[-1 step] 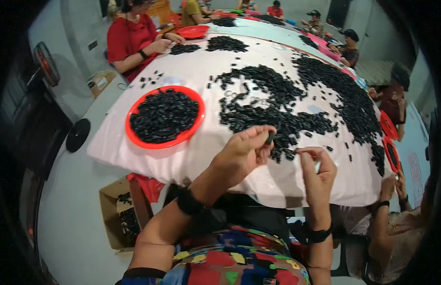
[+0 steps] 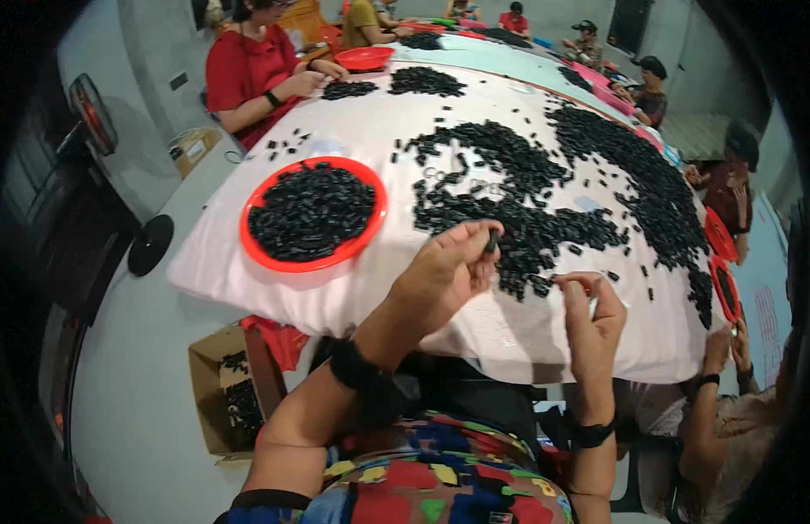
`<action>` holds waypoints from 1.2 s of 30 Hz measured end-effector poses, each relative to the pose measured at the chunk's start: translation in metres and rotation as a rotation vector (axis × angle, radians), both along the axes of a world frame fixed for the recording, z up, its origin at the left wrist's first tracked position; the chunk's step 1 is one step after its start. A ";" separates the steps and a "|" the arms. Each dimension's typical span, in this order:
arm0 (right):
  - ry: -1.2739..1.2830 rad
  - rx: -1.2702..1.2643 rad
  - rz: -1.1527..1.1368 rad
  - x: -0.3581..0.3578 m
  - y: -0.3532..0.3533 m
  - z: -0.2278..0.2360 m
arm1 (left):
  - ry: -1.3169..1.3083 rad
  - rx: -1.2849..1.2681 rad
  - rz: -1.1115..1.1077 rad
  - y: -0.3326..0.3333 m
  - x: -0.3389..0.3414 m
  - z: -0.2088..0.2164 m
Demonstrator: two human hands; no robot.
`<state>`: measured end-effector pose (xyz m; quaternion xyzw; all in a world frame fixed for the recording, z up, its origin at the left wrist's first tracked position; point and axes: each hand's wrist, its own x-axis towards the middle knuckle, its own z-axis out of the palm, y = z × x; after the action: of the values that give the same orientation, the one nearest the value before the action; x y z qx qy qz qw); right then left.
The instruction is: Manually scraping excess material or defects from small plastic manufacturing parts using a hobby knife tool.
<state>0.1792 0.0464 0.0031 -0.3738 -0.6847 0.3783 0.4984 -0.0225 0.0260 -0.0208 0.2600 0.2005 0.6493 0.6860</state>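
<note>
My left hand [image 2: 449, 266] is closed in a pinch above the near edge of the pile, with a small black cylindrical piece [image 2: 491, 242] between thumb and fingertips. To its right, my right hand [image 2: 593, 319] is also pinched, its fingertips beside the loose pieces; whatever it holds is too small to make out. A spread pile of small black pieces [image 2: 510, 223] lies on the pale pink cloth [image 2: 414, 306] just beyond both hands. Left of them stands a red round basin [image 2: 380, 210] heaped with the same black pieces [image 2: 309, 214].
An open cardboard box [image 2: 209, 410] with black pieces sits low at the left, by a red cloth [image 2: 278, 342]. A larger black heap [image 2: 636, 179] stretches along the right. Other people work around the table, one in red [image 2: 235, 74] at far left. A fan [image 2: 92, 113] stands left.
The whole view has shifted slightly, so the table and basin appear a little further right. My left hand sits slightly further left against the pile; both hands keep their pinch.
</note>
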 end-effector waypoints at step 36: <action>-0.069 -0.020 0.177 -0.002 0.009 -0.015 | 0.369 0.893 0.254 -0.150 0.001 0.098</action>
<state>0.1770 0.0555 -0.0122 -0.3293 -0.7280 0.4147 0.4354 -0.0219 -0.1242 0.0776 0.6125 0.0507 0.6933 0.3764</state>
